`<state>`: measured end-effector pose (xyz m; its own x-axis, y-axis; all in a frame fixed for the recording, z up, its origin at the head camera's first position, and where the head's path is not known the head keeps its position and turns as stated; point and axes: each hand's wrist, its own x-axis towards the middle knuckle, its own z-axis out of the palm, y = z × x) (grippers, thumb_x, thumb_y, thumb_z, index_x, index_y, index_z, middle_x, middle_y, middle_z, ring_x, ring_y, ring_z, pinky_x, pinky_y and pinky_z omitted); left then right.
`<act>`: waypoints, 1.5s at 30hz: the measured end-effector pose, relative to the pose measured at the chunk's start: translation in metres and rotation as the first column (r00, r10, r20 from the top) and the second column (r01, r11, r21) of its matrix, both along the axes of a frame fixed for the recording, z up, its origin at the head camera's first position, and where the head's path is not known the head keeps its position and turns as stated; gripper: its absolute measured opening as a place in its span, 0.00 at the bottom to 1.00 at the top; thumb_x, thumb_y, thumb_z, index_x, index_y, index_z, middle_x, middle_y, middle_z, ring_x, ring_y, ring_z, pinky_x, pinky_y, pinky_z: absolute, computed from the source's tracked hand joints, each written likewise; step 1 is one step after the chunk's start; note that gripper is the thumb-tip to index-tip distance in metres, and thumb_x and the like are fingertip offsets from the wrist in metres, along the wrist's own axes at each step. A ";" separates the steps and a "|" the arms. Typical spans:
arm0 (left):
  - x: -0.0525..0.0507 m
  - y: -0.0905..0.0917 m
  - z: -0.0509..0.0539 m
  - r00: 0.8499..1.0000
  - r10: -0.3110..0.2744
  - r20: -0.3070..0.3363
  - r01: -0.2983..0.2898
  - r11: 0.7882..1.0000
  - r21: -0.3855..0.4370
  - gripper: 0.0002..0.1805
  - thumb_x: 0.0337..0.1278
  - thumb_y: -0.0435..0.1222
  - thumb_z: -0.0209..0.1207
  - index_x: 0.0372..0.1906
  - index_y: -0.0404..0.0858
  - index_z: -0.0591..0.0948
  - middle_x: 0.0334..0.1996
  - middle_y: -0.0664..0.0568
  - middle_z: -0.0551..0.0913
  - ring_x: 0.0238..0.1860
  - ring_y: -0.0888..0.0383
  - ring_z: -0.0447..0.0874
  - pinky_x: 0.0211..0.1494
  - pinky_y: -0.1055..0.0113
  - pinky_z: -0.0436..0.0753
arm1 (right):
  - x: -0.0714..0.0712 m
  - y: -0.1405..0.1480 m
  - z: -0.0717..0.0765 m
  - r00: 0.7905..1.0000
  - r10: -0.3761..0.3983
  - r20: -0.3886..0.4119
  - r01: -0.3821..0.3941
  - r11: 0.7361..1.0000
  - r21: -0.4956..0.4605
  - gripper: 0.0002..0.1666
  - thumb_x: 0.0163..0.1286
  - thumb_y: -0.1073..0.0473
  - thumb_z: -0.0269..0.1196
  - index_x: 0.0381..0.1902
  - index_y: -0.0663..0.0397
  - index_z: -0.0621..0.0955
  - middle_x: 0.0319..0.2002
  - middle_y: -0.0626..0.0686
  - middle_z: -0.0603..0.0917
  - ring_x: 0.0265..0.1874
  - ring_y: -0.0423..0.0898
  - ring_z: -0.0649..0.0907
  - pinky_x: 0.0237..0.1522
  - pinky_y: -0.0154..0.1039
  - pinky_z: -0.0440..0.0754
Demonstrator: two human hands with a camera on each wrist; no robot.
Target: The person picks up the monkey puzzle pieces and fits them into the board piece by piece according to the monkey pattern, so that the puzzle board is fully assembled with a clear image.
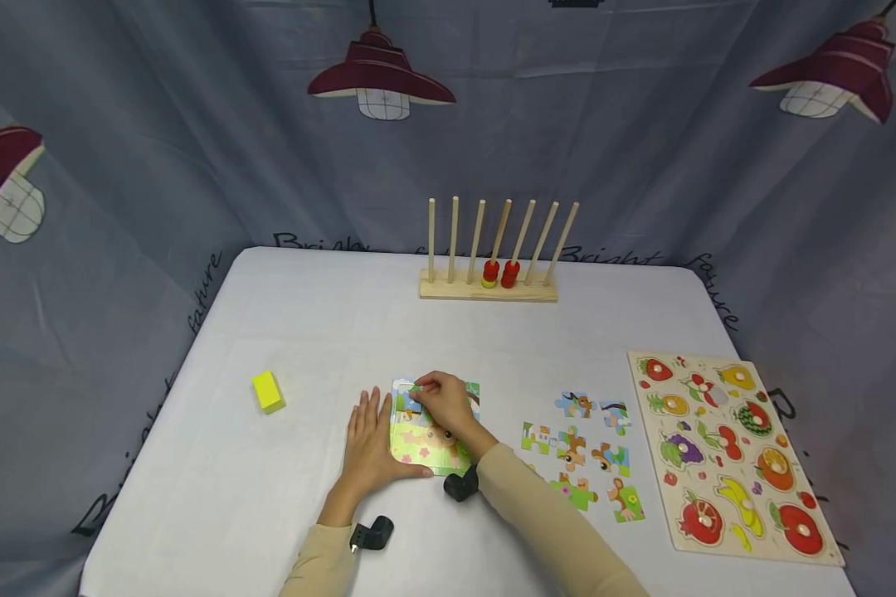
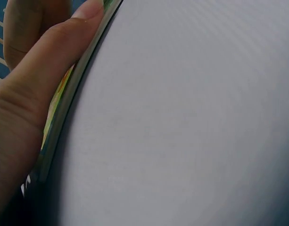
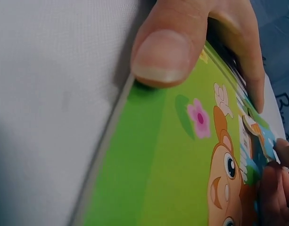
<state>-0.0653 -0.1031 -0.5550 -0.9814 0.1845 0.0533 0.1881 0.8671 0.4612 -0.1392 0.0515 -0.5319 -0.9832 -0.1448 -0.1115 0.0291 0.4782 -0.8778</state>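
Observation:
A jigsaw puzzle board (image 1: 412, 454) with a cartoon picture on a green ground lies at the table's middle. My left hand (image 1: 371, 444) rests along its left side, fingers straight, the thumb on the near edge; the left wrist view shows the thumb (image 2: 64, 44) there close up. Over the board's upper part, my right hand (image 1: 448, 405) pinches a puzzle piece (image 3: 263, 141), which stands tilted at the board in the right wrist view. The right hand hides part of the picture. Several loose puzzle pieces (image 1: 571, 448) lie right of the board.
A wooden peg stand (image 1: 448, 290) with red and yellow beads is at the back. On the left lies a yellow block (image 1: 269, 392). A wooden fruit puzzle board (image 1: 687, 481) lies at the right edge. Grey curtains surround the white table (image 1: 216, 489).

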 end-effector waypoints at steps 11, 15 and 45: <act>0.001 0.000 0.005 1.000 -0.004 0.025 0.004 1.000 0.008 0.76 0.08 0.73 0.63 0.70 0.34 0.50 0.71 0.39 0.43 0.72 0.44 0.34 0.72 0.51 0.41 | -0.001 -0.005 0.004 0.999 -0.025 -0.041 0.030 0.993 0.110 0.11 0.54 0.59 0.67 0.34 0.58 0.82 0.28 0.52 0.82 0.25 0.40 0.80 0.27 0.27 0.79; 0.001 -0.001 0.005 0.999 -0.004 0.041 0.004 1.000 0.005 0.76 0.09 0.72 0.64 0.70 0.34 0.49 0.72 0.39 0.42 0.73 0.44 0.33 0.73 0.51 0.40 | -0.001 -0.007 0.003 0.998 -0.014 -0.065 0.022 0.992 0.122 0.11 0.55 0.60 0.66 0.34 0.60 0.82 0.28 0.53 0.81 0.25 0.40 0.80 0.28 0.27 0.79; 0.000 -0.002 0.003 0.999 -0.011 0.037 0.010 1.000 0.016 0.75 0.10 0.73 0.63 0.70 0.34 0.49 0.72 0.39 0.42 0.73 0.44 0.33 0.73 0.51 0.39 | 0.011 -0.013 0.000 0.978 0.038 -0.207 0.021 0.961 0.276 0.11 0.59 0.56 0.63 0.37 0.57 0.79 0.34 0.50 0.75 0.28 0.38 0.74 0.30 0.24 0.76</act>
